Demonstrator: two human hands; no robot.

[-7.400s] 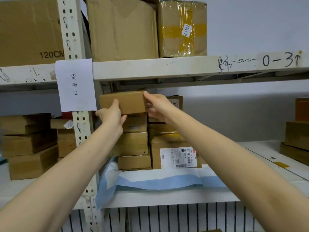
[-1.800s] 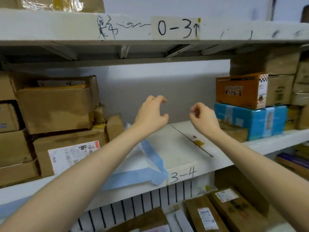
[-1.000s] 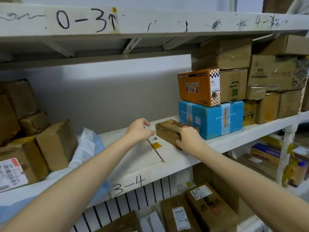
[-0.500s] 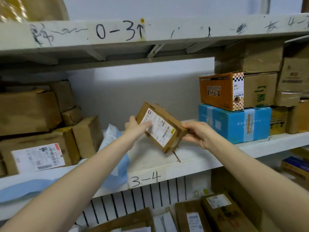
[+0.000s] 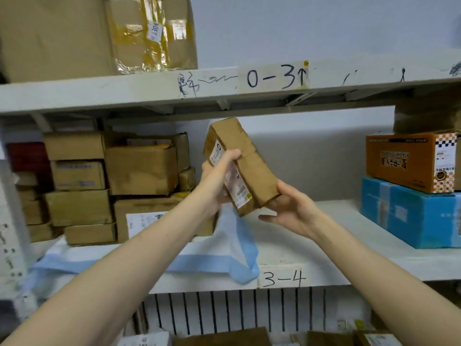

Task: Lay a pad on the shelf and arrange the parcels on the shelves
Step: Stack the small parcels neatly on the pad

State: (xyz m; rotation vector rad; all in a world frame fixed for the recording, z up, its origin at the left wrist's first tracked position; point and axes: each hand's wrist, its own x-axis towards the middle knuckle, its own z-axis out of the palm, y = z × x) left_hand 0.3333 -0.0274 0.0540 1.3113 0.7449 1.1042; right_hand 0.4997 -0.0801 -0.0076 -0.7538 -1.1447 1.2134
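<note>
"0-3" on upper shelf point(image 5: 99, 92), "3-4" on lower shelf point(image 5: 374, 273)

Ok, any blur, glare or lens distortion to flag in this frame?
Head view: wide-angle bowing curves the upper shelf edge; tape on the top-shelf box throws glare; the held parcel is slightly blurred, its label unreadable; the left margin smears; shade sits under the upper shelf.

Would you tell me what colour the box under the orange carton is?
The box is blue, clearest in the head view.
</note>
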